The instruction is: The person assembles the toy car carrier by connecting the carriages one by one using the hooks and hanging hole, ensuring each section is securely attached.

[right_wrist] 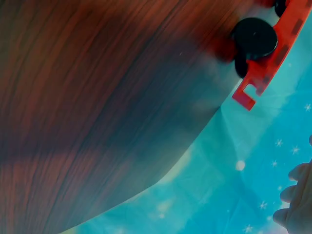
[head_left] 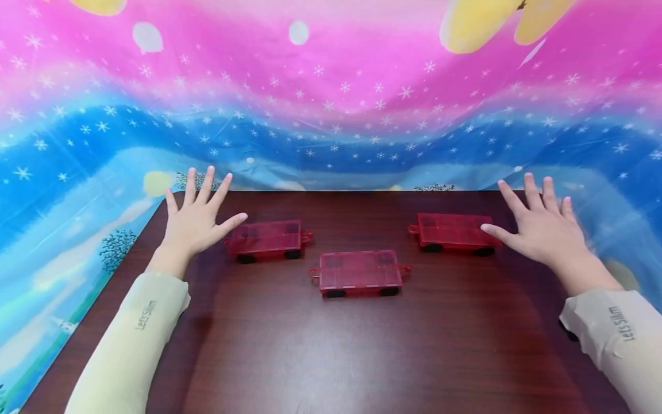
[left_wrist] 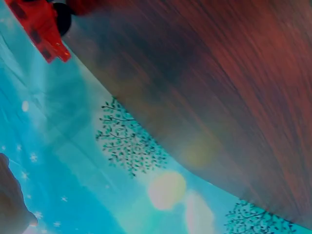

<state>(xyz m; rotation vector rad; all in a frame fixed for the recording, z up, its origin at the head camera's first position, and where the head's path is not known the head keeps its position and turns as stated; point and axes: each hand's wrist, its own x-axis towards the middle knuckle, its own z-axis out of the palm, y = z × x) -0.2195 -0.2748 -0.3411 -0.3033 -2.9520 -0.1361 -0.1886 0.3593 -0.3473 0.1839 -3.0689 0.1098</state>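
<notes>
Three flat, see-through red toy wagons with black wheels and hitches at their ends stand on the table: a left wagon [head_left: 266,237], a middle wagon [head_left: 360,271] nearer to me, and a right wagon [head_left: 452,232]. My left hand [head_left: 193,227] is spread wide beside the left wagon, its thumb pointing toward it. On the other side my right hand [head_left: 548,230] is spread too, and its thumb overlaps the end of the right wagon in the head view. In both wrist views the hands, partly seen, appear apart from the wagons. Neither hand holds anything.
The dark wood-grain table [head_left: 331,351] extends toward me in front of the wagons. A pink and blue printed cloth [head_left: 331,144] with snowflakes hangs behind the table and along its sides. Pale sleeves [head_left: 137,339] cover both forearms.
</notes>
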